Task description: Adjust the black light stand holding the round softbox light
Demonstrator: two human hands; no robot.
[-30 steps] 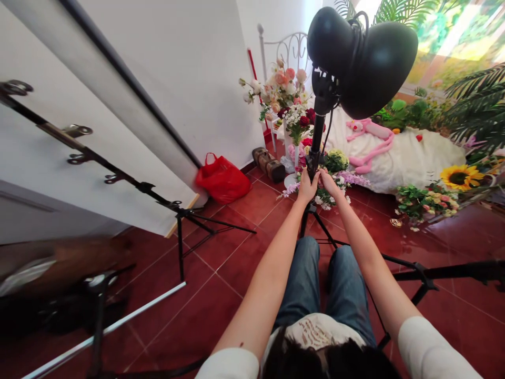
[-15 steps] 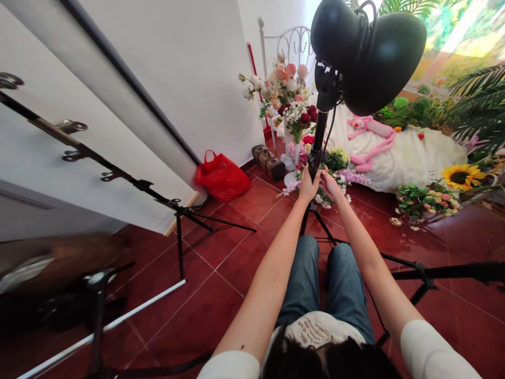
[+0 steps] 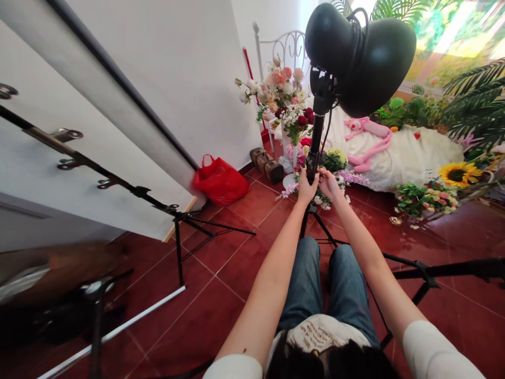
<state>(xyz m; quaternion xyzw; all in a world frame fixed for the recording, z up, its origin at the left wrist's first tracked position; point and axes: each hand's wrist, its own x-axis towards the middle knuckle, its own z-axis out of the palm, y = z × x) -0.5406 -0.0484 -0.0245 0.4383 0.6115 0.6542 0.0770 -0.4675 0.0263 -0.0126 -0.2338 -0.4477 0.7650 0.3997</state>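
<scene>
A black light stand (image 3: pixel 316 138) rises upright in front of me, topped by a large black lamp head (image 3: pixel 374 63) with its cord looped over it. My left hand (image 3: pixel 306 187) is closed around the stand's pole just below a black clamp collar (image 3: pixel 313 159). At the pole's right side, my right hand (image 3: pixel 328 184) has its fingers pinched together by the collar; whatever they grip there, perhaps a tightening knob, is too small to make out. The stand's legs spread on the floor near my knees.
Artificial flowers (image 3: pixel 282 87) stand behind the pole, near a white-draped bed (image 3: pixel 418 152) with a pink plush toy (image 3: pixel 373 134). A red bag (image 3: pixel 221 181) rests by the wall. Left are a backdrop stand (image 3: pixel 177 216) and a white rod (image 3: pixel 118 329); another black stand (image 3: pixel 426 273) lies right.
The lamp head appears slightly lower and further left, as the whole view has shifted a little. Both hands keep their places on the stand.
</scene>
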